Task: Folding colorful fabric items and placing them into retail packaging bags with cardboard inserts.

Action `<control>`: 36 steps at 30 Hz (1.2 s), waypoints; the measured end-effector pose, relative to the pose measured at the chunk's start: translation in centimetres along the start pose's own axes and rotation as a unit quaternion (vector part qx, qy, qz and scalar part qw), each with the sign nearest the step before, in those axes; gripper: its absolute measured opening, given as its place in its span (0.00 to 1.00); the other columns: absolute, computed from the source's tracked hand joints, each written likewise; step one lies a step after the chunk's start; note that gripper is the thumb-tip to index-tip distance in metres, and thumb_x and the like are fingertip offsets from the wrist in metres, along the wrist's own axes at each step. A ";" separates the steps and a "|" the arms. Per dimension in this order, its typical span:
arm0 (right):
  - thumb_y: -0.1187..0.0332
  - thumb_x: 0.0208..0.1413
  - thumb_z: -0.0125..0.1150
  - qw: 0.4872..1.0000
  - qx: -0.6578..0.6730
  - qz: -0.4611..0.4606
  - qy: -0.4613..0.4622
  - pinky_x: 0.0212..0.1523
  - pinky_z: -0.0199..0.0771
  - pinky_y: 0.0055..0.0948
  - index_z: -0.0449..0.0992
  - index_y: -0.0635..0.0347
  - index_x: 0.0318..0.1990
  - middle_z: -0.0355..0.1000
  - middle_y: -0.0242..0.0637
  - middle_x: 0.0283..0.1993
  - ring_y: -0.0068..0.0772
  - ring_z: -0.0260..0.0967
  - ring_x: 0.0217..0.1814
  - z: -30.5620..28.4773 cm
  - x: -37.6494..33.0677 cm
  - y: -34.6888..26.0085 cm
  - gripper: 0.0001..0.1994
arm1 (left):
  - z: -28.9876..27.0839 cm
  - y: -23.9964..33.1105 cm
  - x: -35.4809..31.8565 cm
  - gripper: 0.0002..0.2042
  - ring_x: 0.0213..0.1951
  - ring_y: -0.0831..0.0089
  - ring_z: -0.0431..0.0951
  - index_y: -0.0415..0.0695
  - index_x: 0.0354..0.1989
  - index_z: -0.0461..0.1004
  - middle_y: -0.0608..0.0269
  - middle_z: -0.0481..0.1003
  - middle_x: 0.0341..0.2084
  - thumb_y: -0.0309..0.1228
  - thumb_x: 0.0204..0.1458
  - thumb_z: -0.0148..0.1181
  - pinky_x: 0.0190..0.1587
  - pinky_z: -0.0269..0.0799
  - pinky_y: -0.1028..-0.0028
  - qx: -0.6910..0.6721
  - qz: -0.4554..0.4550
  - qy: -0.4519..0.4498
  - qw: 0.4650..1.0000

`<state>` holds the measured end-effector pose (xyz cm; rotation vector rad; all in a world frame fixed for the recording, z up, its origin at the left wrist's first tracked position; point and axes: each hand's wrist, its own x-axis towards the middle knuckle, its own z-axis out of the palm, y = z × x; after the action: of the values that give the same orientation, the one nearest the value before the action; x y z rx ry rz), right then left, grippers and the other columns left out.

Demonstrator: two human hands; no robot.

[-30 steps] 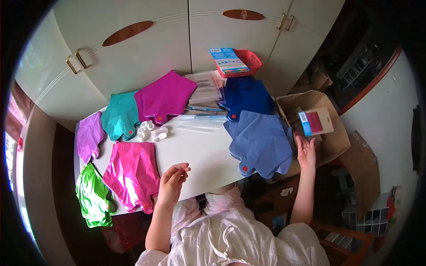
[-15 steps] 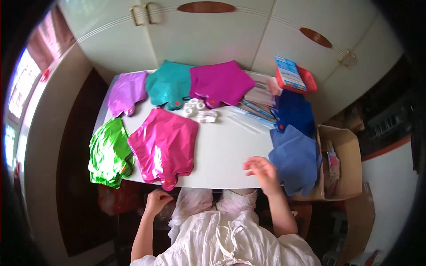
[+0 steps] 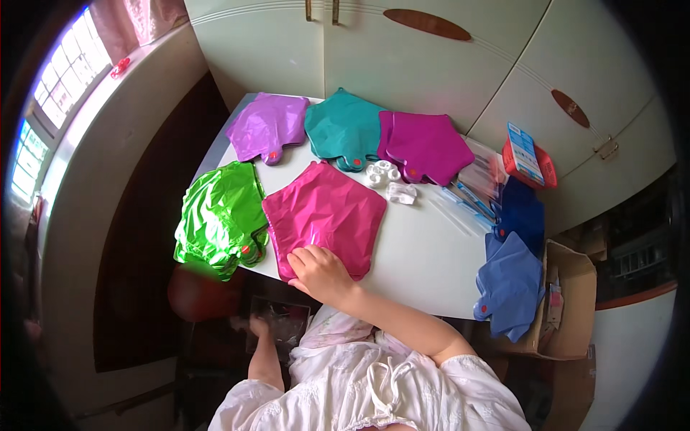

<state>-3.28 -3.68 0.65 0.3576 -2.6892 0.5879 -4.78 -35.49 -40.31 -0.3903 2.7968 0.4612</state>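
Observation:
Bent over the near edge of a pink star-shaped foil balloon pile, my right hand has its fingers closed on that edge and hides the tab there. Below the table edge, my left hand is smeared by motion beside a clear plastic bag or box; its fingers cannot be made out. Shiny green foil balloons lie left of the pink ones. Along the back are flat lilac, teal and magenta balloons.
White ribbon rolls sit mid-table, with clear sticks to their right. Dark blue and light blue balloons lie by the right edge, next to a cardboard box. A red basket stands behind.
My right hand has crossed from beside the light blue balloons to the pink pile's near edge. My left hand is lower beneath the table edge. The view has turned left.

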 end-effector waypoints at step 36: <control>0.72 0.52 0.63 0.702 0.619 0.325 0.137 0.30 0.67 0.16 0.73 0.62 0.36 0.72 0.28 0.30 0.16 0.67 0.31 0.0 -1.0 5.4 0.06 | -32.0 29.7 -11.8 0.15 0.44 0.62 0.71 0.48 0.44 0.74 0.57 0.71 0.50 0.39 0.49 0.58 0.44 0.65 0.65 0.029 0.629 0.092 0.771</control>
<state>-4.08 1.22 -1.68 -0.4007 -1.6311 2.3847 -10.21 -16.89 0.57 1.6334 2.8092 0.5631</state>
